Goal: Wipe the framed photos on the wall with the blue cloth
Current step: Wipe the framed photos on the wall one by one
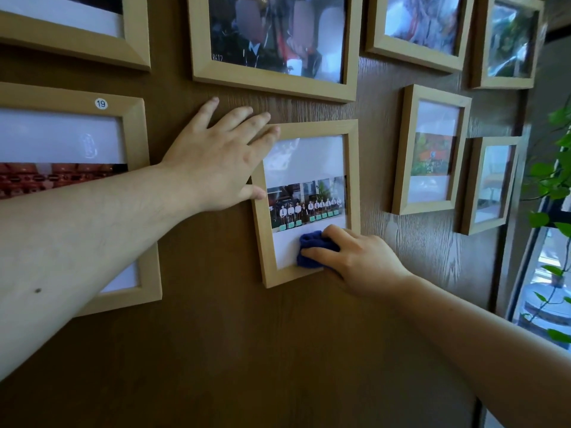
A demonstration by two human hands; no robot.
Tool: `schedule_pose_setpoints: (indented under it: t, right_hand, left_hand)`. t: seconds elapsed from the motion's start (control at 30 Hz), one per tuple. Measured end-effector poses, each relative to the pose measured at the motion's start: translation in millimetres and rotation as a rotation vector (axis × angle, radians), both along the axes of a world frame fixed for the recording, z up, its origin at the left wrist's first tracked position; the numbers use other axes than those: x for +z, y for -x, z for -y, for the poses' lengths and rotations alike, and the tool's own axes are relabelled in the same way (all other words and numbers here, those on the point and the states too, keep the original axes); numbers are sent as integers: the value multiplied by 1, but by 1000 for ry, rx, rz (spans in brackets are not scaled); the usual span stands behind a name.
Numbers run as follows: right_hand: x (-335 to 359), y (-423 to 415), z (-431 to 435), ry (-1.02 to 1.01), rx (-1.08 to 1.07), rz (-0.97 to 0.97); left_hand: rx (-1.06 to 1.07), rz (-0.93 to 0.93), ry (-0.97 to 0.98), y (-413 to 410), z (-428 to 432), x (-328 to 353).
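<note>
Brown wood-grain wall (216, 350) fills the view, hung with pale wooden frames. At left sits a frame with a 19 sticker (100, 103). Your left hand (213, 168) lies flat and open at centre, fingertips on the top left corner of the small framed photo (309, 193). Lower centre, your right hand (358, 257) grips the bunched blue cloth (313, 248) against that photo's bottom glass. Green leaves (553, 180) hang at right.

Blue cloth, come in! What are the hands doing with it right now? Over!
Right hand presses blue cloth on lower glass of middle frame. Left hand flat, steadying frame's top-left corner. Nothing in the way.
</note>
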State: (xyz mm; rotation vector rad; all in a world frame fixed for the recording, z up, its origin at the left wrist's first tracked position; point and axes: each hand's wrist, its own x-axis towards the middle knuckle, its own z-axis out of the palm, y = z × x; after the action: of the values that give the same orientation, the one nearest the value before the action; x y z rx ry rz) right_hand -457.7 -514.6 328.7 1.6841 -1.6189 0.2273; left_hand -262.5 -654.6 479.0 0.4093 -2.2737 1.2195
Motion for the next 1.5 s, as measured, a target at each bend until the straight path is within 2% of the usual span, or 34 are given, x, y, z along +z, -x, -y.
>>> schedule_pose_setpoints:
  t: [0.3,0.5,0.7,0.8,1.0,1.17,1.5]
  right_hand:
    - [1,31,-22,18,-279,-47]
    - [9,20,-43,67,-352,-19]
    - [28,2,-70,83,-363,-2]
    - [36,-9,-81,73,-388,29]
    - [34,-45,-108,57,-561,14]
    - [18,-85,-146,-12,-706,47]
    - [-6,-151,-262,-20,-974,102]
  left_hand:
    - [16,-11,-7,2,0,-2]
    - [-24,-29,32,-5,-2,-15]
    - [-237,-18,29,-7,-20,-42]
    - [-320,32,-35,-5,-36,-58]
    - [-515,124,-234,-9,-48,-97]
    - [-690,196,-307,-11,-54,-122]
    - [-988,284,-273,3,-150,-150]
